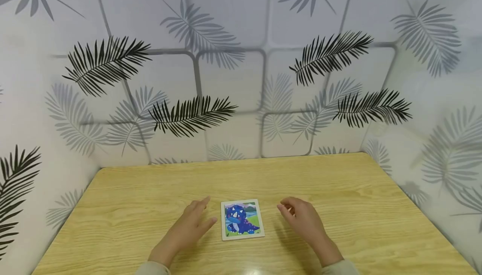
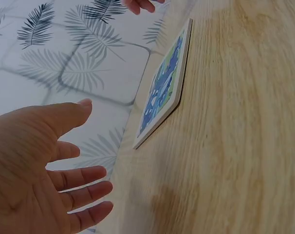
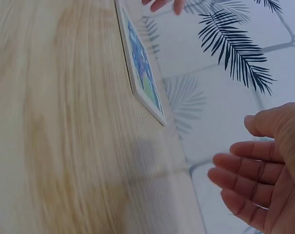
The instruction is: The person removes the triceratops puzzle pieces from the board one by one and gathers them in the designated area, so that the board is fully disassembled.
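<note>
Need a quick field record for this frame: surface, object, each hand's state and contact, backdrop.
surface: wooden table, light grain
object: dinosaur picture board, lying flat near the table's front edge, white border, blue dinosaur face up
left hand: open, fingers relaxed, just left of the board, not touching it
right hand: open, fingers loosely curled, just right of the board, not touching it
held items: none in either hand
backdrop: leaf-print walls on three sides of the table

Both hands bare, no rings/watches; light beige sleeve cuffs [image 1: 152, 268] at wrists.
</note>
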`<state>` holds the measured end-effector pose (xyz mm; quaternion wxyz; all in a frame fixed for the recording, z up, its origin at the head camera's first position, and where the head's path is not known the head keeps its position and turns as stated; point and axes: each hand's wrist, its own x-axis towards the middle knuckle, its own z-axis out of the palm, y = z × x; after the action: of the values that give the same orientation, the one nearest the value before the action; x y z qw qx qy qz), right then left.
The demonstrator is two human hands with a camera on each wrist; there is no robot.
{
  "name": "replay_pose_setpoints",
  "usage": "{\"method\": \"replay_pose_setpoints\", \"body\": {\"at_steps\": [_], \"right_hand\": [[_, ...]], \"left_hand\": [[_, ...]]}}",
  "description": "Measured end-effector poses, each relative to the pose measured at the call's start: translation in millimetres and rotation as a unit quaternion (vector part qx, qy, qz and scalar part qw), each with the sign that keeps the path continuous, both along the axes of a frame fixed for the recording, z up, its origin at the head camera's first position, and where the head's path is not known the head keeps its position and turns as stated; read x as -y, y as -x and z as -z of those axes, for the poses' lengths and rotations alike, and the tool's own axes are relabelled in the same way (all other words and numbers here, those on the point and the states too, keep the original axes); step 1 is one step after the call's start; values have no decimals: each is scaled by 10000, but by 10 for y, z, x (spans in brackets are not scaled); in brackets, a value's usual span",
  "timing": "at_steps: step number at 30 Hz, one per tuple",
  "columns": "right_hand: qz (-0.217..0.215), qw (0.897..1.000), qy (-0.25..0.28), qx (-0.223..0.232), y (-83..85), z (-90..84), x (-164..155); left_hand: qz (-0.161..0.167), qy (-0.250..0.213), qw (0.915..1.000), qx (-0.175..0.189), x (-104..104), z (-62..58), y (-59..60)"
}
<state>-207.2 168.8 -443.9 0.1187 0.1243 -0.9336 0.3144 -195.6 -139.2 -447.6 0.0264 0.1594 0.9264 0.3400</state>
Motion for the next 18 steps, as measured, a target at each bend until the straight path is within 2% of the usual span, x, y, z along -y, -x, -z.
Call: {"method": "replay_pose_setpoints", "body": {"at_steps": [4,7,12,18], "right_hand": [[-334,9946,913,372,84,70,89],[-514,9884,1239,709,160,125,174],[-789,9782,1556,1130,256,178,315],[-1062,9737,1576,1256,357,227,467]], "left_hand": [[249,-449,9981,342,-36,60,128],[298,-722,9959,449,-81,152,209],[258,-706,9971,139,-143,300,295],[-28,-701,9975,18,-199,345,338]]}}
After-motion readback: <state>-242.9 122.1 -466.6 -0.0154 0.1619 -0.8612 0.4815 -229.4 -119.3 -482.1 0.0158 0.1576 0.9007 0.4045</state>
